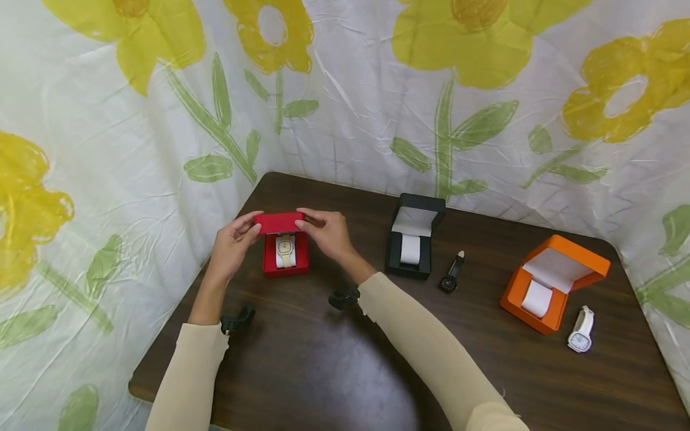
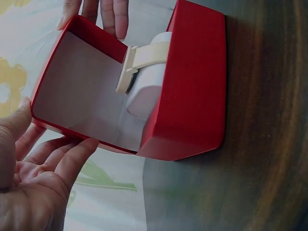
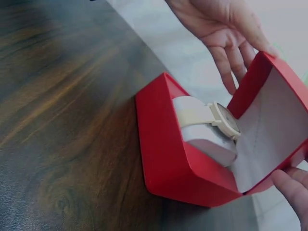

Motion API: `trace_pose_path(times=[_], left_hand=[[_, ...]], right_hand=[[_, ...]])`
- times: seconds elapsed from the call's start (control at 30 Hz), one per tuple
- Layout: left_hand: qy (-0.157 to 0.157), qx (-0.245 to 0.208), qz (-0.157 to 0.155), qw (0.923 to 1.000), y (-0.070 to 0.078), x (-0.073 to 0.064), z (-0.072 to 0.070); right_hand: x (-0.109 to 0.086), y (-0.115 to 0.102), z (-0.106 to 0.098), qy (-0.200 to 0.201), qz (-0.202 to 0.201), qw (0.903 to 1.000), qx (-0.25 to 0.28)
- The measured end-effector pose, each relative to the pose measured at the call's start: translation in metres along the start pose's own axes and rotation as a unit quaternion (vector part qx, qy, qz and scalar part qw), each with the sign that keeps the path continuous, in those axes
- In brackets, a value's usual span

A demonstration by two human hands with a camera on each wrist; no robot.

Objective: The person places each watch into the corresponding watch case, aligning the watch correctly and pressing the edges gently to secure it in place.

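A red box (image 1: 286, 254) stands near the far left corner of the dark wooden desk (image 1: 334, 371), its hinged lid (image 1: 279, 222) up. Inside, a cream watch (image 1: 285, 250) with a gold-toned case sits strapped round a white cushion (image 2: 147, 94). The left hand (image 1: 233, 242) and the right hand (image 1: 326, 230) meet at the lid from either side: each hand's fingers are curled narrowly, with the tips pinching the lid's top corners. In the left wrist view the left thumb and fingers (image 2: 72, 156) lie against the lid's outer edge; in the right wrist view the right fingertips (image 3: 288, 185) touch the lid's near corner.

To the right of the red box stands an open black box (image 1: 412, 242) with a white cushion, and just beside it lies a black watch (image 1: 450, 275). Farther right sits an open orange box (image 1: 552, 281), with a white watch (image 1: 581, 330) lying on the desk just beside it. Both arms wear cream sleeves. A white cloth (image 1: 485, 108) printed with yellow flowers and green leaves hangs behind and around the desk.
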State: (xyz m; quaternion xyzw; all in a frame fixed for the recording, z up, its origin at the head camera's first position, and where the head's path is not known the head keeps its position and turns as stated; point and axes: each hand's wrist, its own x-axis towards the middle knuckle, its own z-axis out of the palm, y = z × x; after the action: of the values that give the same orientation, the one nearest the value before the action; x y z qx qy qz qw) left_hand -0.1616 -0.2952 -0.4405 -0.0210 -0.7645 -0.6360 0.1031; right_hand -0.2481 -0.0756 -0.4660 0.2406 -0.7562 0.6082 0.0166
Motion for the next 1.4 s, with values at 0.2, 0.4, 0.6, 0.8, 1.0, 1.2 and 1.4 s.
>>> trace_pose_path(times=[0.2,0.4,0.6,0.8,1.0,1.2,1.4], left_hand=[[0.008,0.014,-0.006,0.9999,-0.007,-0.001,0.001],[-0.030,0.030,-0.011,0.9990,-0.037,-0.005,-0.010],[-0.113,0.121,-0.060,0.9844,-0.054,-0.023,-0.014],[-0.119,0.165,-0.063,0.9770,-0.060,-0.027,-0.002],[-0.087,0.160,-0.076,0.9804,-0.063,-0.030,0.001],[-0.080,0.143,-0.092,0.9821,-0.065,-0.032,0.003],[-0.077,0.135,-0.100,0.9827,-0.068,-0.032,0.003]], right_hand=[[-0.002,0.002,0.000,0.001,-0.012,0.9995,0.028],[-0.003,0.001,0.000,-0.012,-0.020,0.9994,0.024],[-0.002,0.002,0.000,-0.019,-0.034,0.9986,0.035],[-0.002,0.001,-0.003,-0.010,-0.026,0.9984,0.049],[-0.008,-0.011,-0.003,-0.022,-0.023,0.9986,0.043],[-0.016,-0.031,-0.009,-0.019,-0.034,0.9986,0.035],[-0.017,-0.021,-0.008,-0.023,-0.053,0.9975,0.040]])
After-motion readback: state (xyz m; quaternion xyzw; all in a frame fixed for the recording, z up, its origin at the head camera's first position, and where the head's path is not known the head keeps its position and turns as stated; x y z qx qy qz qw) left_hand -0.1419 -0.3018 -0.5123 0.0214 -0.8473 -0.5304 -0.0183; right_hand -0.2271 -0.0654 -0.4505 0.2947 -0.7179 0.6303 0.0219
